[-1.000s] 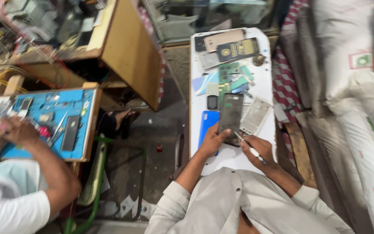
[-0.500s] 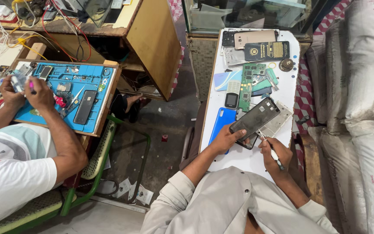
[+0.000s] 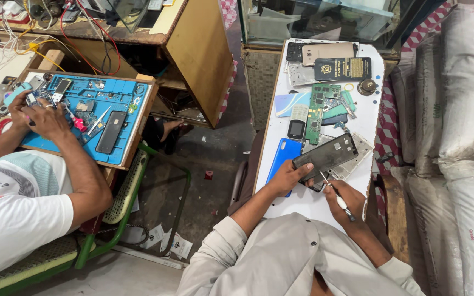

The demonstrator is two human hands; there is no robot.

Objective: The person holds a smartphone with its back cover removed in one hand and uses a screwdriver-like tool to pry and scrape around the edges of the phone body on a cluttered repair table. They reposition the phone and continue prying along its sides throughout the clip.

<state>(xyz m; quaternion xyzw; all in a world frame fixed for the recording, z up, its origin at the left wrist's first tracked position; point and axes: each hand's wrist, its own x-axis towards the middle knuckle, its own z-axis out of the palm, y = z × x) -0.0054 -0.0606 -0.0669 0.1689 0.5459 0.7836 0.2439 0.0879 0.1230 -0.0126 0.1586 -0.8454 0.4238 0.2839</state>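
the left hand (image 3: 285,178) gripped the lower end of a dark phone back panel (image 3: 325,157), its fingers clenched around the edge, holding it tilted just above the white tabletop (image 3: 303,205). the right hand (image 3: 342,200) pinched a thin screwdriver (image 3: 336,196), its tip touching the panel's near edge. a blue phone cover (image 3: 281,156) lay just beside the left hand, a green circuit board (image 3: 316,112) farther up. at a separate blue work mat (image 3: 111,101), another person's hands (image 3: 37,112) held small parts.
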